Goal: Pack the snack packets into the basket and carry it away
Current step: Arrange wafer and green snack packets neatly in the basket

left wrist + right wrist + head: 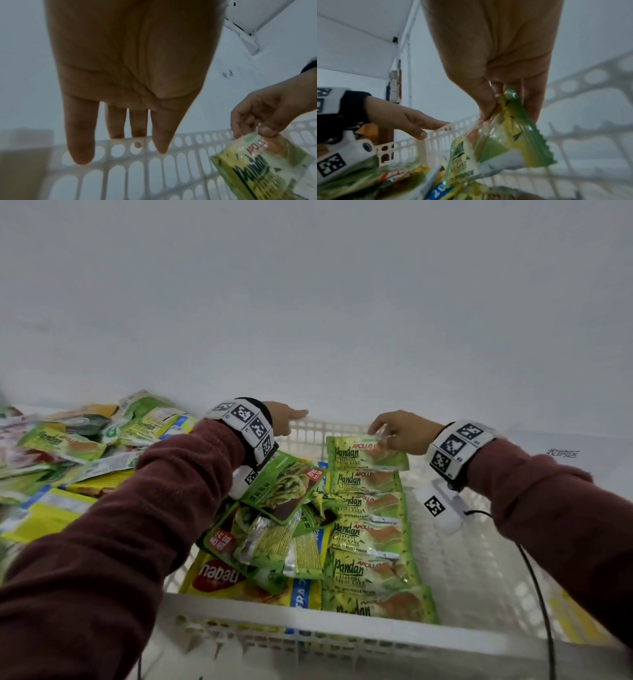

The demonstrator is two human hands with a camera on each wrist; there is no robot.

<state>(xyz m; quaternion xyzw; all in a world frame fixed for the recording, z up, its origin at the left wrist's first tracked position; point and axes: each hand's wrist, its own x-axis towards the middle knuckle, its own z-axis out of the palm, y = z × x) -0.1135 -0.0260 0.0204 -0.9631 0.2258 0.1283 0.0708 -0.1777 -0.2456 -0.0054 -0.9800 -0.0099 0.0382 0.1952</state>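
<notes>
A white perforated basket (308,625) stands in front of me, part filled with packets. My left hand (297,414) lies with straight fingers (80,148) on the basket's far rim (188,134) and holds nothing. My right hand (376,431) pinches the top edge of a green Pandan cake packet (363,455) between thumb and fingers (488,106), just over the basket's far end. That packet (505,142) hangs tilted above a row of like Pandan packets (370,539). Green noodle pouches (284,484) and a yellow nabati packet (219,577) fill the basket's left half.
A loose pile of green and yellow snack packets (68,446) covers the table left of the basket. A white wall rises right behind the basket's far rim. The basket's right part (445,559) shows bare floor. A black cable (541,594) hangs from my right wrist.
</notes>
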